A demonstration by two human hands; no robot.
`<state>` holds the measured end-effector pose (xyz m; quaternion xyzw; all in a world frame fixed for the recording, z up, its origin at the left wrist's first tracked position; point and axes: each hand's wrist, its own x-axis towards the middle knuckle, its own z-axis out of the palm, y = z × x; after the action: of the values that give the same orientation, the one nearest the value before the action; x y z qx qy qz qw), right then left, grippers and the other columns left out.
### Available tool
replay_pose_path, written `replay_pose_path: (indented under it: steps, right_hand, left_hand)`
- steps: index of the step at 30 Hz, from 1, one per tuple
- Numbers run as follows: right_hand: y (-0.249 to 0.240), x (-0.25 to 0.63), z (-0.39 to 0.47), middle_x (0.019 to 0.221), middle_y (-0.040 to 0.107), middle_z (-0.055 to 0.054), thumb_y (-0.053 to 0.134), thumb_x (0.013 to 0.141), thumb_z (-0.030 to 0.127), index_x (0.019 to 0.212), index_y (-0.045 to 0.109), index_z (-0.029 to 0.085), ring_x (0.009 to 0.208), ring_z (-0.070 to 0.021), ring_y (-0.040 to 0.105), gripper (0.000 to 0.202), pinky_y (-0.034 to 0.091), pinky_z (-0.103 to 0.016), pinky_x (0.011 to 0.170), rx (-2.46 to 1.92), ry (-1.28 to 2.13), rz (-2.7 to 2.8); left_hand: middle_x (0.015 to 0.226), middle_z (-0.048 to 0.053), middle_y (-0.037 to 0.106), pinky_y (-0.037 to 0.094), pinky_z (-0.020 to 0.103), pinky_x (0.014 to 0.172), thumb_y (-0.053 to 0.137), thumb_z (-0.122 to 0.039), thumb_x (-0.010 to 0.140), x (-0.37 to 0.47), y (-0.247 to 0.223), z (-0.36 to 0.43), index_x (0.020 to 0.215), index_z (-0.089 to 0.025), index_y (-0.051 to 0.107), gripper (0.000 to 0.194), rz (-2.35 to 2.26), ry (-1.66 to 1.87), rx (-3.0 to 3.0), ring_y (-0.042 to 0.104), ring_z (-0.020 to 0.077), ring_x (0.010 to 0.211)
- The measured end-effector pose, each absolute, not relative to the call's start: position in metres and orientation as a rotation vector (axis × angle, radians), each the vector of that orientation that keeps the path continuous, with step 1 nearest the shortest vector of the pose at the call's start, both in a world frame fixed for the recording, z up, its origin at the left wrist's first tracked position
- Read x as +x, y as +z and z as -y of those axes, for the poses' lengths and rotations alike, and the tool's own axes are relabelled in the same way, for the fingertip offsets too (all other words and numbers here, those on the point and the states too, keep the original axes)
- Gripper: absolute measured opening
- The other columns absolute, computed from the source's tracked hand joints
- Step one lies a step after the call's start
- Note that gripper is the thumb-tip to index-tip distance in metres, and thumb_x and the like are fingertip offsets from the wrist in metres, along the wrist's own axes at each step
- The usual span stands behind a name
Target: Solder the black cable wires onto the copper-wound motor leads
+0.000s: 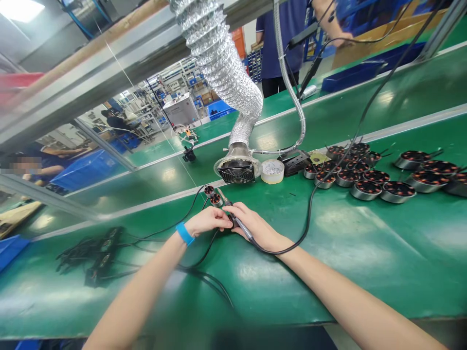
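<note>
My right hand (253,222) is closed around a soldering iron (243,228), whose tip points away from me and whose black cable runs back over my wrist. Fingers of my left hand (207,219), with a blue band at the wrist, are pinched together and meet those of the right. Between the hands is a small dark part (231,221), mostly hidden by fingers; its kind cannot be made out. Just beyond my hands, two small motors with copper windings (216,200) rest on the green bench, with black wires trailing left.
A fume extractor (239,170) hangs beyond my hands on a silver duct. Beside it stands a white tub (272,172). Several larger round motor parts (367,188) cover the right side. Dark cabled parts (104,255) lie at left. A person (280,43) stands across the bench.
</note>
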<state>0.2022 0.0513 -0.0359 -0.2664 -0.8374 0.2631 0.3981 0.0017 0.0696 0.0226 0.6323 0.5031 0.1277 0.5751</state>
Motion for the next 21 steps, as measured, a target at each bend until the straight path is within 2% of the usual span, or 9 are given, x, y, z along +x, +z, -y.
replay_pose_path:
  steps: [6, 11, 15, 18, 21]
  right_hand:
    - [-0.038, 0.203, -0.053, 0.117, 0.054, -0.008, 0.06, 0.085, 0.002, 0.142, 0.041, 0.027, 0.094, -0.019, 0.062, 0.066, 0.053, -0.034, 0.084, -0.697, 0.661, 2.131]
    - [-0.036, 0.201, -0.051, 0.115, 0.054, -0.007, 0.061, 0.084, 0.001, 0.14, 0.041, 0.026, 0.091, -0.0188, 0.061, 0.064, 0.053, -0.034, 0.081, -0.718, 0.654, 2.143]
    - [-0.037, 0.201, -0.051, 0.114, 0.053, -0.007, 0.061, 0.084, 0.001, 0.14, 0.04, 0.027, 0.088, -0.0177, 0.06, 0.064, 0.053, -0.031, 0.078, -0.706, 0.656, 2.136]
    - [-0.039, 0.2, -0.052, 0.115, 0.053, -0.007, 0.061, 0.085, 0.003, 0.141, 0.04, 0.026, 0.089, -0.0177, 0.06, 0.064, 0.052, -0.032, 0.08, -0.713, 0.658, 2.123]
    - [-0.042, 0.2, -0.053, 0.115, 0.053, -0.007, 0.061, 0.086, 0.003, 0.141, 0.04, 0.026, 0.088, -0.0173, 0.06, 0.063, 0.052, -0.033, 0.082, -0.722, 0.661, 2.113]
  left_hand:
    - [0.07, -0.001, 0.064, 0.043, 0.026, 0.069, 0.088, -0.032, 0.057, -0.009, 0.02, -0.063, 0.067, -0.015, 0.059, 0.035, -1.237, 0.433, 1.377, 0.057, 0.0109, 0.065]
    - [0.067, -0.003, 0.058, 0.039, 0.024, 0.065, 0.084, -0.036, 0.064, -0.009, 0.021, -0.057, 0.069, -0.016, 0.054, 0.037, -1.253, 0.472, 1.441, 0.053, 0.0099, 0.063]
    - [0.068, -0.003, 0.059, 0.039, 0.025, 0.064, 0.077, -0.04, 0.072, -0.009, 0.027, -0.055, 0.072, -0.015, 0.057, 0.031, -1.297, 0.446, 1.564, 0.051, 0.0101, 0.063]
    - [0.075, -0.001, 0.062, 0.041, 0.025, 0.065, 0.076, -0.039, 0.072, -0.015, 0.03, -0.056, 0.085, -0.015, 0.063, 0.031, -1.342, 0.463, 1.64, 0.052, 0.0106, 0.063]
    - [0.077, -0.001, 0.063, 0.043, 0.025, 0.065, 0.08, -0.034, 0.067, -0.02, 0.031, -0.057, 0.099, -0.015, 0.063, 0.041, -1.367, 0.403, 1.663, 0.057, 0.0117, 0.066]
